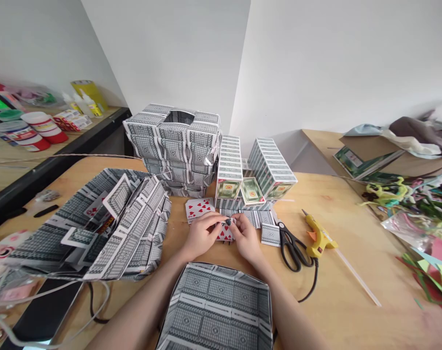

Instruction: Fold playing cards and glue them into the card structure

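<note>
Near the middle of the table, my left hand [202, 234] and my right hand [245, 236] meet over a playing card with red hearts [225, 233], both closed on it at its upper edge. A small dark thing, too small to name, shows between the fingertips. Beyond my left hand lie face-up red heart cards [198, 208]. Face-down grey-patterned cards [255, 218] lie behind my right hand, and another small stack [271, 234] is to its right. Below my wrists stands a panel made of grey-backed cards [221, 306].
Black-handled scissors [292, 248] and a yellow glue gun [320, 236] lie on the right. Card boxes [230, 163] stand behind my hands, beside a large card-built box [180, 150]. An open card-built container [129, 233] is at left. Craft scraps [432, 262] lie far right.
</note>
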